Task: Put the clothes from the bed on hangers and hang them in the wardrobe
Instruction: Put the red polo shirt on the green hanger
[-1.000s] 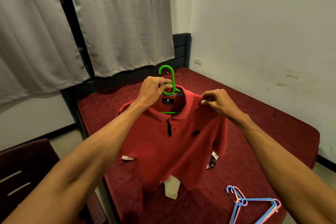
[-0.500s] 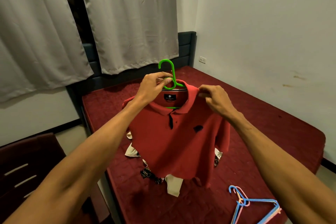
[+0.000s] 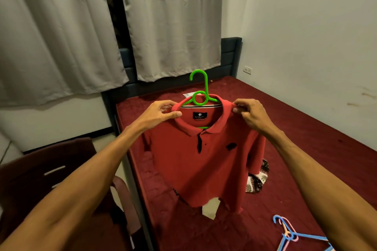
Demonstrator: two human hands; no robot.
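Note:
A red polo shirt [image 3: 204, 161] hangs on a green hanger [image 3: 201, 89] held up above the bed [image 3: 306, 149]. My left hand [image 3: 161, 112] pinches the shirt's left shoulder at the collar. My right hand [image 3: 251, 113] pinches the right side of the collar. The hanger's hook stands free above the neck opening. Patterned clothes [image 3: 257, 177] and a pale garment [image 3: 211, 209] lie on the bed behind the shirt, partly hidden. Blue and pink hangers [image 3: 291, 234] lie on the bed at lower right. No wardrobe is in view.
A dark red chair [image 3: 47, 169] stands at lower left beside the bed. Grey curtains [image 3: 173, 22] hang behind a dark headboard [image 3: 230, 55]. A white wall [image 3: 316, 36] runs along the bed's right side.
My left hand let go of the hanger's neck and moved to the shirt's left shoulder. My right hand stays on the collar. The view moved closer and the shirt hangs straighter.

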